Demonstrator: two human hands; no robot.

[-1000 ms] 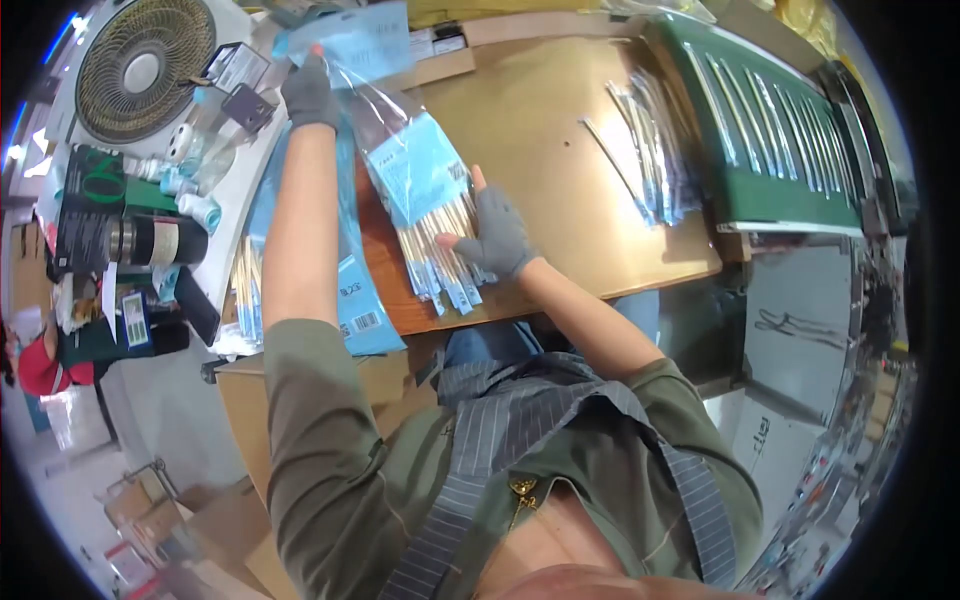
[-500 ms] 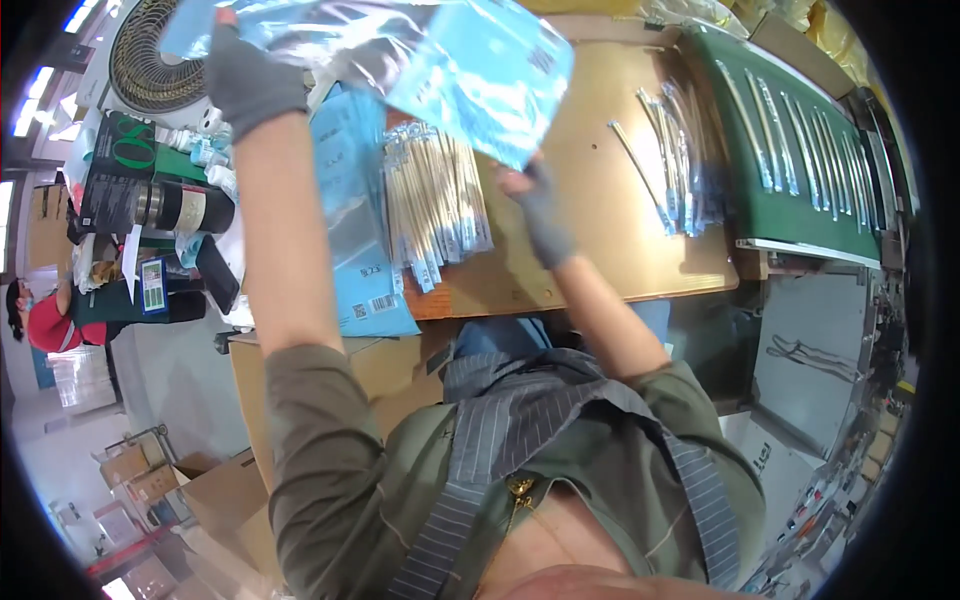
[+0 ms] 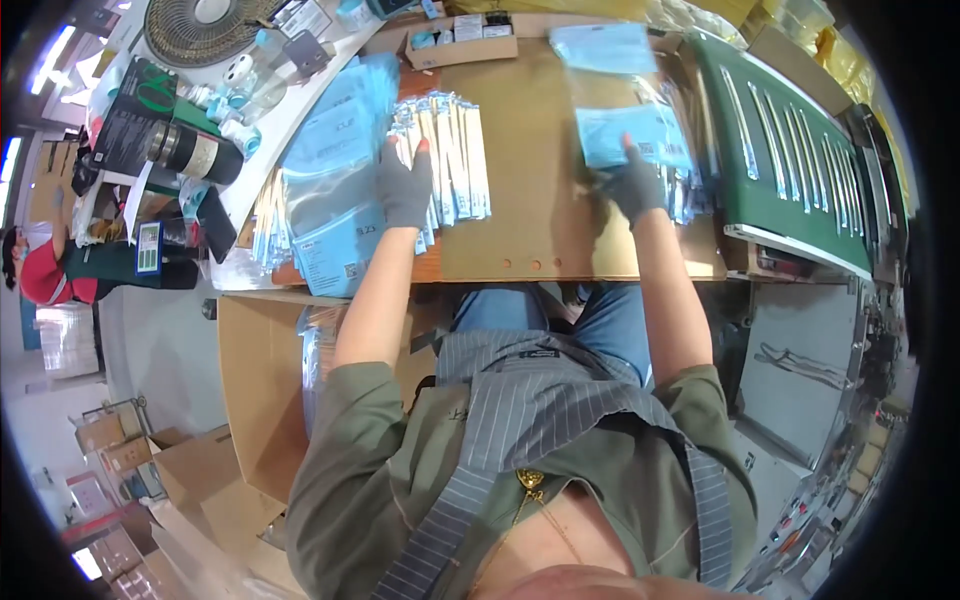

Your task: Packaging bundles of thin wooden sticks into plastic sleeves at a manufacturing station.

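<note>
My left hand (image 3: 405,188), in a grey fingerless glove, lies at the left edge of a pile of slim wrapped sticks (image 3: 460,155). Its visible fingertips are apart, and I see nothing between them. Beside it, a stack of blue and clear plastic bags (image 3: 335,190) overlaps more wrapped sticks. My right hand (image 3: 637,188), gloved alike, is closed on the lower edge of a blue and clear plastic bag (image 3: 620,130). The thumb rests on top, while the other fingers are hidden. That bag, slightly blurred, covers part of a second group of wrapped sticks (image 3: 685,195).
A green board (image 3: 800,230) with sticks in a row stands at the right. A small carton of packets (image 3: 465,45) is at the back. Bottles, a dark flask (image 3: 190,155) and a fan (image 3: 212,30) crowd the left. A cardboard box (image 3: 255,390) stands below the table; another person (image 3: 50,265) is far left.
The blue bag, earlier stretched between both hands, is now at the right with my right hand. My left hand has come down and nearer, to the stick pile.
</note>
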